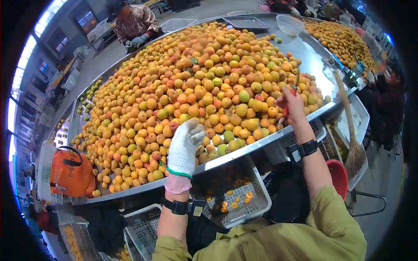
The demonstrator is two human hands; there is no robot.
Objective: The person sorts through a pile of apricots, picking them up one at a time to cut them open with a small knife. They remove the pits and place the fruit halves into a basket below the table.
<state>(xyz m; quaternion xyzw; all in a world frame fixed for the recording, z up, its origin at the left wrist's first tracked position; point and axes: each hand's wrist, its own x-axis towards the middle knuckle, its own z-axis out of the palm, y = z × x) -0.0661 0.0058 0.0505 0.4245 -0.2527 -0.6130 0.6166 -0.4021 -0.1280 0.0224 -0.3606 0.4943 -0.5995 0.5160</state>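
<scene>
A big heap of orange and yellow-green apricots [200, 82] covers a long steel table [305, 48]. My left hand [186, 145], in a white knit glove over a pink one, reaches into the near edge of the heap; whether its fingers hold a fruit is hidden. My right hand [291, 106] is bare and closed around a small red-handled tool [286, 108] above the fruit at the table's right edge. Both wrists wear black bands.
Below the table edge sit white slotted crates [257, 191], one with several cut apricot pieces. An orange bag [69, 172] lies at the left end. A broom [350, 130] leans at the right. A clear bowl [289, 24] and trays stand far off. Another person [133, 21] works across the table.
</scene>
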